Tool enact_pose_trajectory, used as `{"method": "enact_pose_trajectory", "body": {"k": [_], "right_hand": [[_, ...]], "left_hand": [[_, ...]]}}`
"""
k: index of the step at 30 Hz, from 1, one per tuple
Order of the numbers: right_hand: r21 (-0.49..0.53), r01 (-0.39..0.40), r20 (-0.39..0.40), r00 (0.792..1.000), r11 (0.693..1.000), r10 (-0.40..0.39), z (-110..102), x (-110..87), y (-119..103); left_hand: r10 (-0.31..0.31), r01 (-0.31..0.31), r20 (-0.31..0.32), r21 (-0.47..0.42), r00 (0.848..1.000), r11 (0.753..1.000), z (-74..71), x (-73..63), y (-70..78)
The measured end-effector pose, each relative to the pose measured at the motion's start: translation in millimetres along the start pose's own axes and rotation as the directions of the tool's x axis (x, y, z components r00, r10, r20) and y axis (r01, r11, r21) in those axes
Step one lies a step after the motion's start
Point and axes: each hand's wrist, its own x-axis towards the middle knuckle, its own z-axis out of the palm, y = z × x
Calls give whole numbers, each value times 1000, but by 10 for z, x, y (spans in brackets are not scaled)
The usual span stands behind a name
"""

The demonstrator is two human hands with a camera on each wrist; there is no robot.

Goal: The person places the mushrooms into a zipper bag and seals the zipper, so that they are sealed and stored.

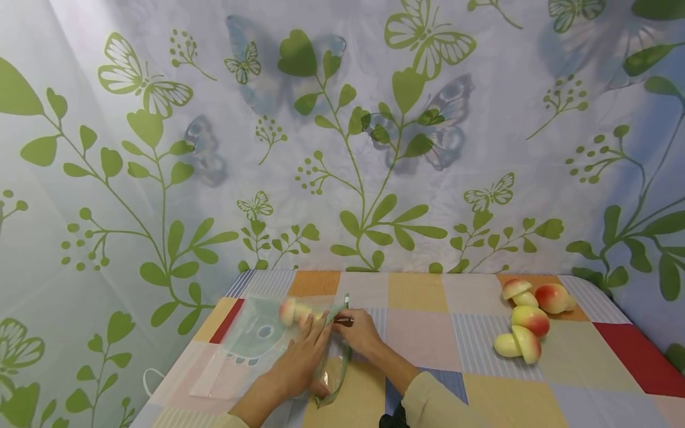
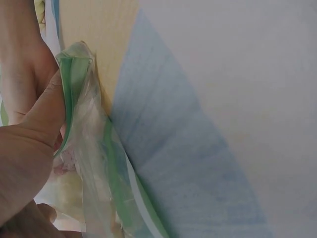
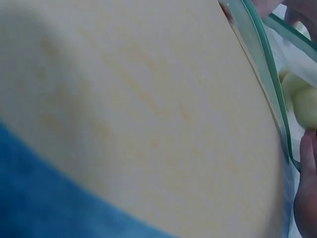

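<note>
A clear zip bag [image 1: 251, 333] with a green-edged mouth and a pale green cartoon print lies on the left of the table. Through its film shows a toy mushroom [image 1: 289, 312], yellow with a reddish cap; the right wrist view catches a pale rounded piece [image 3: 304, 101] inside. My left hand [image 1: 299, 365] lies over the bag near its mouth and grips it, the thumb against the green strip [image 2: 74, 89]. At the mouth's far end, my right hand [image 1: 361, 333] pinches the rim. Something small and dark shows by its fingertips, too small to tell.
Several yellow-and-red toy mushrooms [image 1: 530, 321] sit in a cluster at the table's right. A patchwork cloth [image 1: 423, 342] covers the table. Behind it hangs a curtain [image 1: 342, 137] printed with leaves and butterflies. A white cord [image 1: 150, 380] loops by the left edge.
</note>
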Motion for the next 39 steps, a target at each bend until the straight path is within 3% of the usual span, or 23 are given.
{"method": "enact_pose_trajectory", "body": {"k": [5, 8, 18, 32, 39], "right_hand": [[79, -30, 137, 990, 996, 19, -12, -7, -11], [103, -22, 165, 986, 994, 5, -31, -6, -6], [125, 4, 205, 978, 992, -30, -182, -36, -2], [71, 44, 244, 968, 996, -60, -490, -139, -136], [10, 27, 205, 978, 1000, -29, -724, -194, -162]], "left_hand": [[17, -17, -18, -15, 1000, 1000, 8, -11, -19], [24, -24, -18, -22, 1000, 999, 12, -14, -24], [3, -2, 12, -29, 1000, 1000, -5, 3, -7], [0, 0, 0, 46, 1000, 999, 6, 3, 22], [-2, 3, -16, 75, 1000, 997, -8, 5, 41]]}}
